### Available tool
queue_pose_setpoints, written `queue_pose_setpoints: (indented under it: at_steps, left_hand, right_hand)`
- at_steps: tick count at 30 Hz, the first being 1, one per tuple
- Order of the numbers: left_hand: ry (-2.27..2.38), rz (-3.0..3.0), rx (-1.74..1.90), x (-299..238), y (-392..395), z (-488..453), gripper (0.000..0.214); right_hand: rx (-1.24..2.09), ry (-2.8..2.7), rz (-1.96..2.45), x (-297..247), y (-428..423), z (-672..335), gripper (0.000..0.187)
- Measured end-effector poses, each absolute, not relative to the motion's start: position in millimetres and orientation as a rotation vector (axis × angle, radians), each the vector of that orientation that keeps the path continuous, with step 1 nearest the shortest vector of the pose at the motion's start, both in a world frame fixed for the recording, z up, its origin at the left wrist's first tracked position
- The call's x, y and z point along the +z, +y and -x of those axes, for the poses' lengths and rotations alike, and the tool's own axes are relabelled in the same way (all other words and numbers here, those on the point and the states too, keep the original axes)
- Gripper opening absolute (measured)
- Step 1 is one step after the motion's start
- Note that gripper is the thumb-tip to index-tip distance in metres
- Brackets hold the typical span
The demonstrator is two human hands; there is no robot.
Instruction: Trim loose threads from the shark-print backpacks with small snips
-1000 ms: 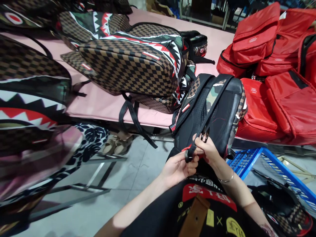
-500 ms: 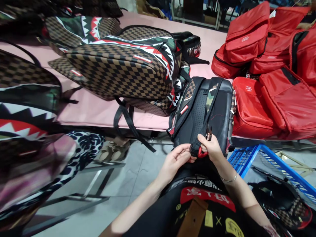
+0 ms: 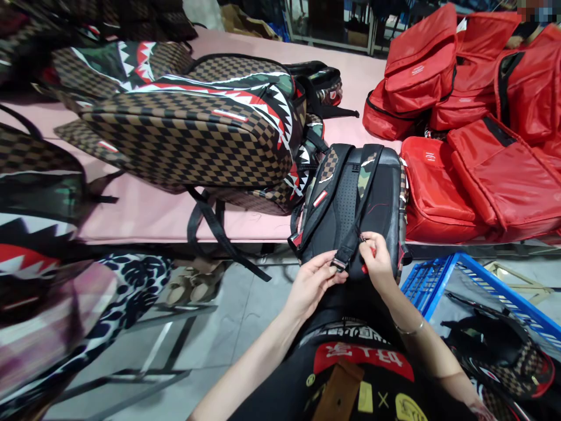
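Observation:
A black backpack (image 3: 385, 193) lies back panel up at the table's front edge, its shoulder straps showing checkered and camouflage patches. Between the fingertips of my left hand (image 3: 313, 283) is the buckle end of a shoulder strap (image 3: 349, 245). My right hand (image 3: 376, 257) is closed around small red-handled snips (image 3: 364, 268), just right of that strap. Most of the snips is hidden by my fingers. A loose red thread (image 3: 379, 204) lies on the back panel.
Large checkered backpacks (image 3: 175, 140) with shark-teeth prints lie on the pink table (image 3: 140, 219) to the left. Several red bags (image 3: 495, 175) are piled on the right. Below them stands a blue crate (image 3: 438, 280) beside more checkered bags. A patterned cloth sleeve or garment (image 3: 131, 286) shows at lower left.
My right hand has turned and the snips' dark points no longer stick up above it. The strap now stretches straighter, its buckle showing at my left fingertips. The view has shifted slightly.

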State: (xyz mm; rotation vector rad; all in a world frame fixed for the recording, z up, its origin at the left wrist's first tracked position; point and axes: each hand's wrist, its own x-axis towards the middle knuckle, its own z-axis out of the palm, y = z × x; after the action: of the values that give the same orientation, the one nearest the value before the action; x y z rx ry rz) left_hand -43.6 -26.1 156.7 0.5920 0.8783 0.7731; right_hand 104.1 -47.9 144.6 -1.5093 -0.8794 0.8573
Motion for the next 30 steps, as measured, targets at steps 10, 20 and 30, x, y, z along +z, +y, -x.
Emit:
queue_pose_setpoints:
  at_steps: [10, 20, 30]
  left_hand:
    - [0.795, -0.450, 0.790, 173.9, -17.2, 30.9, 0.028]
    - [0.825, -0.560, 0.802, 169.3, -22.2, 27.4, 0.032]
    - [0.830, -0.622, 0.788, 167.4, -21.3, 25.6, 0.035]
  right_hand:
    - [0.063, -1.463, 1.466, 143.0, -83.7, -119.8, 0.017]
    - [-0.122, -1.519, 1.611, 149.8, -80.6, -117.9, 0.012]
    - [0.035, -1.483, 1.707, 150.3, -78.3, -114.1, 0.018]
